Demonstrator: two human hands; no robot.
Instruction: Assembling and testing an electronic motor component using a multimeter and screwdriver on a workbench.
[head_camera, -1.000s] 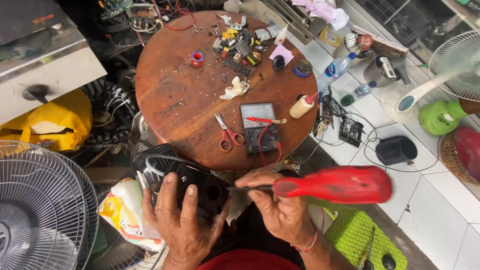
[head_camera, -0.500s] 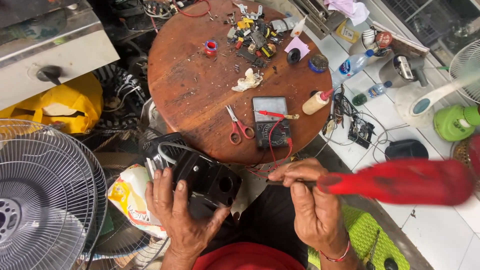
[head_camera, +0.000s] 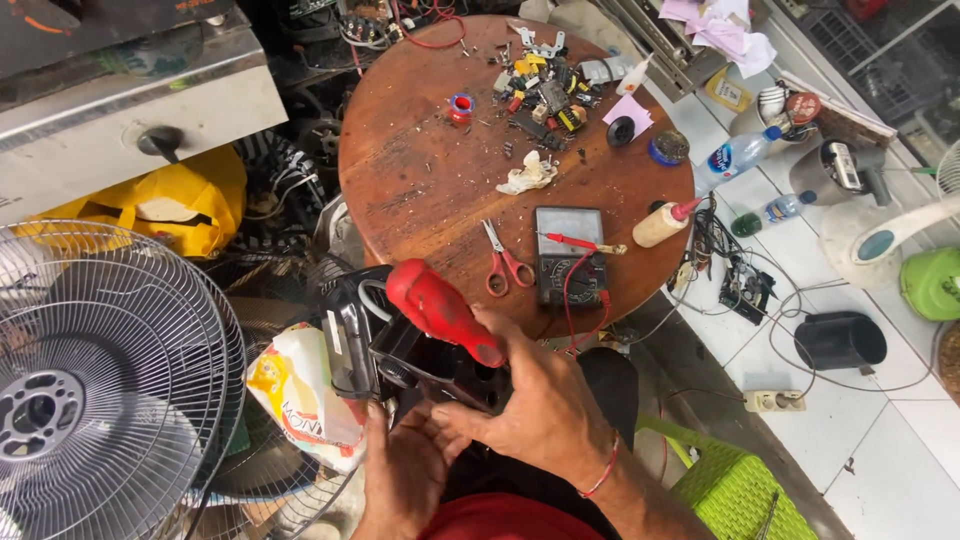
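hands grip screwdriver, housing; scissors near

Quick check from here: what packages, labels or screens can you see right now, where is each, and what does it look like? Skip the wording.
Snack bag: left of the black housing, crumpled, white and yellow.
Water bottle: floor right of the round table, clear, blue cap and blue label.
Multimeter: table's near edge, dark rectangle with dial face, red probe across it.
Glue bottle: table's right edge, cream with red nozzle.
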